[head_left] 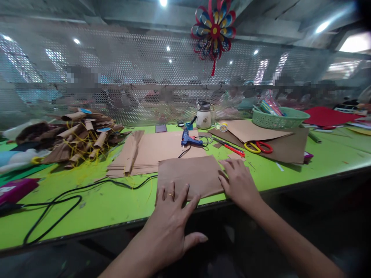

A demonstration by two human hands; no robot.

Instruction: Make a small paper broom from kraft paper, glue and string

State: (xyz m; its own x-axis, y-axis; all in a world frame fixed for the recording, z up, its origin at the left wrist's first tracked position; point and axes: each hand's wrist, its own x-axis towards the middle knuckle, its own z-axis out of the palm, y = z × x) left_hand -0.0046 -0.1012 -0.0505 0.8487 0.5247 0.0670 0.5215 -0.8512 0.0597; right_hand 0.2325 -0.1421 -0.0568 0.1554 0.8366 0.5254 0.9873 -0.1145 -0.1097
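Note:
A brown paper sheet [188,173] lies at the near edge of the green table [101,204]. My left hand [171,224] is open, its fingers spread flat on the sheet's near left corner, a ring on one finger. My right hand [239,181] is open too and presses flat on the sheet's right edge. Just beyond the sheet lie a blue glue gun [188,139] with its black cord and a larger stack of brown paper [153,152].
A pile of rolled brown paper pieces with yellow string [78,135] fills the left. Red cutter [232,148], yellow and red scissors [257,147], more brown sheets [275,143], a green basket [278,117] and a white jar [203,116] stand to the right. A perforated metal screen [130,77] backs the table.

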